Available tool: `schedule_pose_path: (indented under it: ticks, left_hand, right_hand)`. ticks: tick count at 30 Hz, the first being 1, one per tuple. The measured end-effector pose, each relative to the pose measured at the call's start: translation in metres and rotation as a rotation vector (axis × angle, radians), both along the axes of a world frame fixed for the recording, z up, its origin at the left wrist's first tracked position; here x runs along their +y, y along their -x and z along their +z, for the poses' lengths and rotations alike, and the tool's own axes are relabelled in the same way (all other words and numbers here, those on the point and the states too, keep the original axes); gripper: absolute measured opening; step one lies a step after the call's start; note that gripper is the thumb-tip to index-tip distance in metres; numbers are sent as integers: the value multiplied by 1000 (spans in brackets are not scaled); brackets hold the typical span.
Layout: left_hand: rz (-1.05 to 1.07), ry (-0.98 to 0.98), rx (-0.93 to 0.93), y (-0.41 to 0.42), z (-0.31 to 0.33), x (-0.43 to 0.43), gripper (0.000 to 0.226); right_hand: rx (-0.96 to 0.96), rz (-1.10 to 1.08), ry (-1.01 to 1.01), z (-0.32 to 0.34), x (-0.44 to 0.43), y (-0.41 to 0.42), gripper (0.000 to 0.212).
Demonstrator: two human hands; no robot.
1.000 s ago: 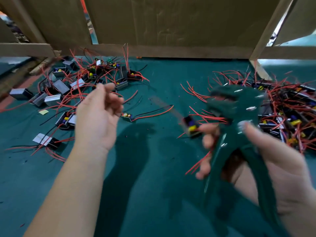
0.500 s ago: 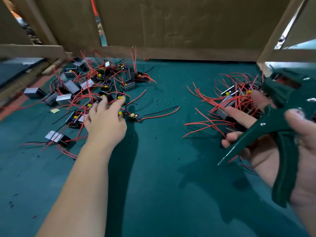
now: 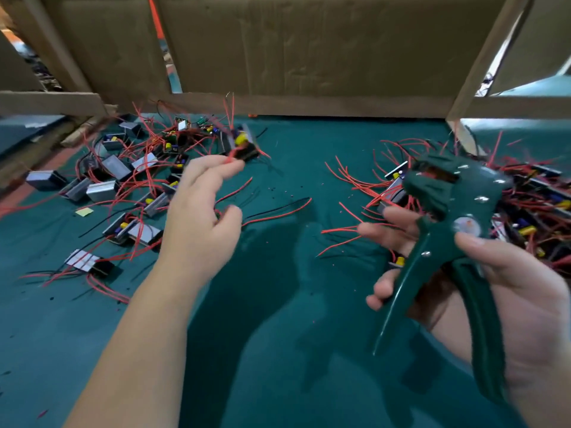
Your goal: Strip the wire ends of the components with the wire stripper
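Nearest the camera, the right hand (image 3: 522, 307) is wrapping its fingers (image 3: 386, 291) around the handles of a dark green wire stripper (image 3: 445, 230), holding it up above the green worktop (image 3: 278, 350) with its head pointing up and to the left. Just past it, the left hand (image 3: 200, 223) is reaching forward over the worktop, its fingers (image 3: 216, 163) pinching the red wires of a small black component (image 3: 244, 148) with a yellow part, which is hanging blurred just above the cloth. A black and red wire pair (image 3: 278, 210) is lying on the worktop between the hands. To the left, a pile of components (image 3: 123, 177) with grey housings and red leads is lying spread out; to the right, behind the stripper, another tangled pile (image 3: 525, 205) is sitting. Farthest off, cardboard panels (image 3: 309, 47) are standing along the back edge.
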State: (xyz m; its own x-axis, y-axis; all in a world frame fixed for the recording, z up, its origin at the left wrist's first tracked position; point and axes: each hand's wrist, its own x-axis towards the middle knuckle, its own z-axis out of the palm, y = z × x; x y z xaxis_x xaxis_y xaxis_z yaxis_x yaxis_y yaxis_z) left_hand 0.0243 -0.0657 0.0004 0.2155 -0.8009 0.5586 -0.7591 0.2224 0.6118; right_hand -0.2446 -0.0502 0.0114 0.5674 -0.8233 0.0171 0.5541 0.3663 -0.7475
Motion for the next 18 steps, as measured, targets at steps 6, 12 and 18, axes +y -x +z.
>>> schedule_pose_path:
  ticks: [6,12,18]
  left_hand:
    - [-451,-130,-175,53,-6,11,37]
    - [-647,-211,-67,61,-3,21,22]
    - [-372,-286,417,47,-2,13,39]
  right_hand:
    - [85,57,-28,-5,2,-11,76]
    - [115,1,-94,-7,-2,-13,82]
    - [139,36,-82,-4,-2,-11,81]
